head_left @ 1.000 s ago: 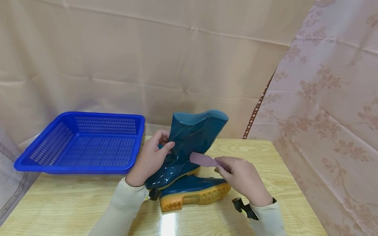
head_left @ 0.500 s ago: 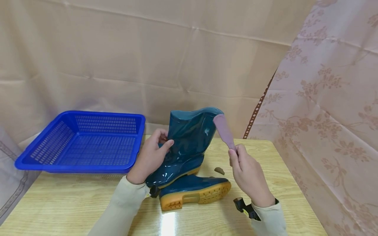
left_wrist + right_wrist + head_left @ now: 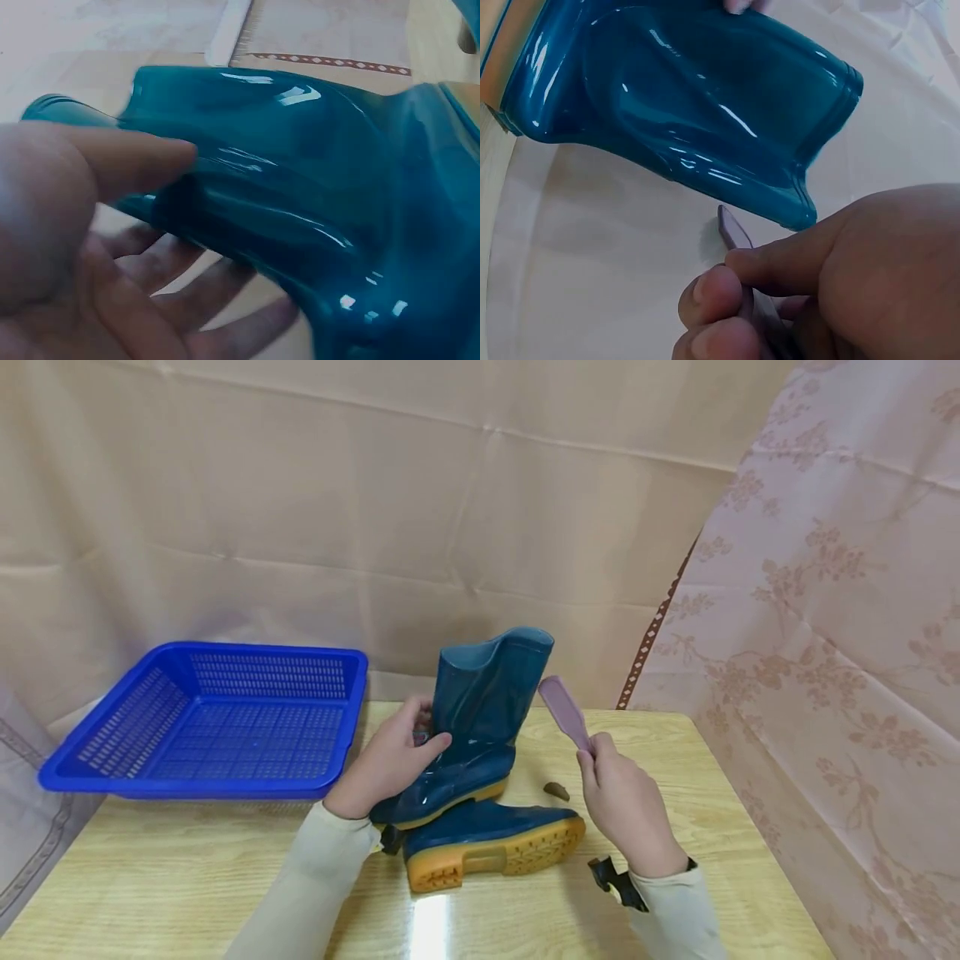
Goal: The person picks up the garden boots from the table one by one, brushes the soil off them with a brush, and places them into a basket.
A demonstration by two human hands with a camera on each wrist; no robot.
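A dark teal rubber boot (image 3: 480,718) stands nearly upright, toe pointing left and toward me. My left hand (image 3: 393,756) grips the front of its shaft; in the left wrist view the thumb (image 3: 150,161) lies on one side and the fingers spread along the other. My right hand (image 3: 626,802) holds a flat purple spatula-like scraper (image 3: 562,710) by its handle, blade up. In the right wrist view the scraper's tip (image 3: 731,229) is apart from or just beside the shaft. A second boot (image 3: 491,843) lies on its side in front, its yellow-orange sole toward me.
A blue perforated plastic basket (image 3: 255,789) stands at the left of the wooden table (image 3: 675,752). A small brown piece (image 3: 557,791) lies on the table between the boots and my right hand. Beige cloth (image 3: 420,527) hangs behind; patterned cloth (image 3: 847,693) hangs at the right.
The scraper rose from the boot's ankle to its top edge, then dropped slightly and drew off. The shaft's top turned and shifted left. The brown piece came into view behind the right hand.
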